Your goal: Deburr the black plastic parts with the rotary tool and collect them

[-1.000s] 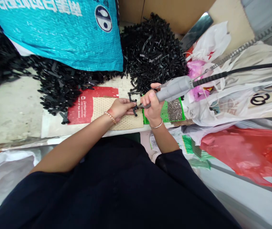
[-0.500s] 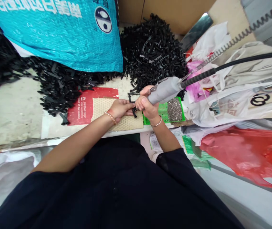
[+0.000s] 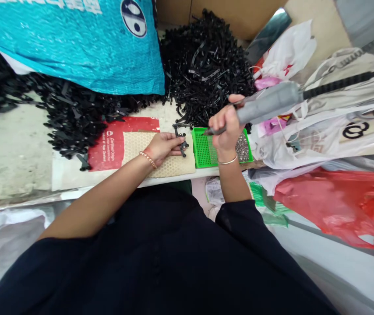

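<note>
Fingers and thumb of my left hand pinch a small black plastic part over a cream dimpled mat. My right hand is wrapped round a grey powered screwdriver, whose tip points left above a green perforated tray. Small silvery screws lie in the tray's right part, partly hidden by my right hand and wrist. Another black piece lies just beyond the fingers of my left hand, near the mat's far edge.
A big heap of black parts stands behind the tray, with more parts at the left. A blue sack rests over them. Plastic bags crowd the right side; a red bag hangs at the front right.
My right hand has moved right and away from my left hand, taking the screwdriver off the black part. My left hand still holds that part. The view has shifted slightly.
</note>
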{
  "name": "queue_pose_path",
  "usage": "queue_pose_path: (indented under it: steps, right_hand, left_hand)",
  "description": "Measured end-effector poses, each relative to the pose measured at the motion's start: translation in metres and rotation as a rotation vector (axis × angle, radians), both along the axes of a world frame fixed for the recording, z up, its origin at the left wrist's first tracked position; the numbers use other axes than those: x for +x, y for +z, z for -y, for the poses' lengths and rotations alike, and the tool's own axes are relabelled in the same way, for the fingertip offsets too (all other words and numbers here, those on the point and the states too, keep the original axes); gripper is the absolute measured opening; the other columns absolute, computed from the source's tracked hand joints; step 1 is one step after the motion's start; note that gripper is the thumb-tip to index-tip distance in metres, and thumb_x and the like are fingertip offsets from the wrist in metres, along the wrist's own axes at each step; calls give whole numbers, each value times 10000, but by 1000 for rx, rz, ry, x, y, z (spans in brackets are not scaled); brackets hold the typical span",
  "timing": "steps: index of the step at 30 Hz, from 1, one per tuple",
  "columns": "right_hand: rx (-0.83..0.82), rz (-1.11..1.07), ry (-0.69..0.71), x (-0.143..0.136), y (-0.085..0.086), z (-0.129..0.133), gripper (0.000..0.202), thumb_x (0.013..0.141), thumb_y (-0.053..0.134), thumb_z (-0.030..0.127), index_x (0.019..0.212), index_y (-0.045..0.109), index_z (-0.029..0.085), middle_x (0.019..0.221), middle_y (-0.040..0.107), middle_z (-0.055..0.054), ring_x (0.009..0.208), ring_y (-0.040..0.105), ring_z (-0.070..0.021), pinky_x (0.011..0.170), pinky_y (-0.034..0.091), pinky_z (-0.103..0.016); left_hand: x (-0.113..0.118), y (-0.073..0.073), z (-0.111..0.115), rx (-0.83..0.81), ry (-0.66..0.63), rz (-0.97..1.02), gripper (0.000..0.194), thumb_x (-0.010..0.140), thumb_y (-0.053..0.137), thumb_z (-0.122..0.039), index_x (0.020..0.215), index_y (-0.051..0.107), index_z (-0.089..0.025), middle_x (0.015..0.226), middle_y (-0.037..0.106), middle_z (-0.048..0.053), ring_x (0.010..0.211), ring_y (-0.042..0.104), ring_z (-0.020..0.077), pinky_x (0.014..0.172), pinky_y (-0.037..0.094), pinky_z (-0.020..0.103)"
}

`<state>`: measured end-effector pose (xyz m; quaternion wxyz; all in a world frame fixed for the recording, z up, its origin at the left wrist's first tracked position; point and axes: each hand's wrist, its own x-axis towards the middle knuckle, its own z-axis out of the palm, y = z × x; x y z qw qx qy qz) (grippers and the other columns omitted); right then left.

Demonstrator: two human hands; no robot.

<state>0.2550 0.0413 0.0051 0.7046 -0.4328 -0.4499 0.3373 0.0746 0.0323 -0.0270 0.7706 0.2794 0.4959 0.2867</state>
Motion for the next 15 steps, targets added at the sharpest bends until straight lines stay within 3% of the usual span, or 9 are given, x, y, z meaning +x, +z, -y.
queue_pose_path:
  steps: [2,4,10,15]
  right_hand:
    - [-6,-6,-149,17,-3,-13,462,854,743,694,1086,566,336,586,307,132,459,360,-104,503,392,-273]
    - [-38,-24,-203,29,-13,-23,449,836,770,664,1060,574,328,588,323,133,470,341,-95,496,388,-260]
    - [-108,-10,-182,35,-44,-37,492,836,783,654,1092,603,275,625,361,125,489,408,-79,486,398,-237]
    - [-113,21,-127,41,-54,-39,460,870,776,639,1105,619,276,619,378,122,487,445,-72,484,418,-223]
  left_hand:
    - [-2,-1,-1,6,-13,8,204,912,872,-151,806,702,-112,809,797,91,732,781,153,817,677,302]
    - [-5,-3,-1,17,-28,15,183,896,886,-159,833,721,-110,838,805,99,750,783,156,810,675,294]
    - [-11,-11,-3,28,-64,55,188,760,863,15,845,745,-103,864,812,79,797,789,157,829,673,284]
    - [-10,-11,-2,14,-46,42,156,779,803,33,864,758,-91,894,819,95,816,795,166,824,672,283]
